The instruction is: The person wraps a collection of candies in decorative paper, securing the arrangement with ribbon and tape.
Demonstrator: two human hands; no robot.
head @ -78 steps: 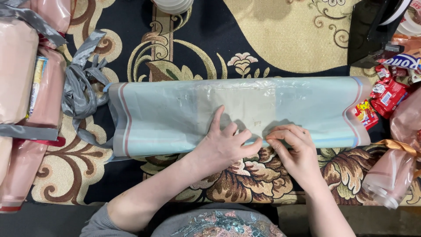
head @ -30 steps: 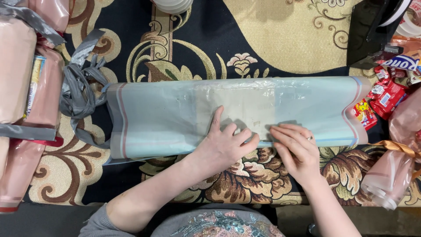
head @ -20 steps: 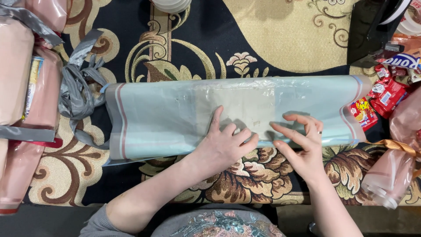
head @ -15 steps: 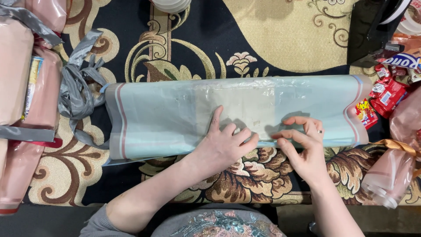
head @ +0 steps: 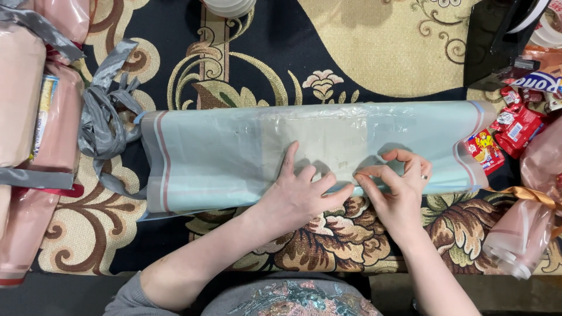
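Head view looks straight down on our two bare hands at work on a long, pale blue-green plastic bag (head: 222, 158) that lies flat and crosswise on a table under an ornate floral cloth (head: 374, 52) of black, gold and brown. We see the bag as thin, glossy and half clear, with pink and grey stripes near each short end, and a paler rectangular sheet (head: 328, 137) shows through its middle. Our left hand (head: 301, 196) lies flat and open on the bag's near half, fingers spread and pressing the film down, with nothing gripped. Our right hand (head: 395, 187) sits just beside it to the right, its thumb and forefinger pinched on the bag's near edge while the other fingers arch loosely above the film; a ring shows on one finger. The fingertips of both hands almost meet at that near edge. To the left we see crumpled grey ribbon (head: 105, 117) touching the bag's left end, and beyond it pinkish translucent wrapped parcels (head: 35, 117) bound with grey bands, their contents too blurred to tell. At the right end lie small red candy packets (head: 503, 131), and near the corner a pink cellophane bundle (head: 527, 228) tied with gold ribbon. A stack of white round containers (head: 229, 6) sits at the top edge.
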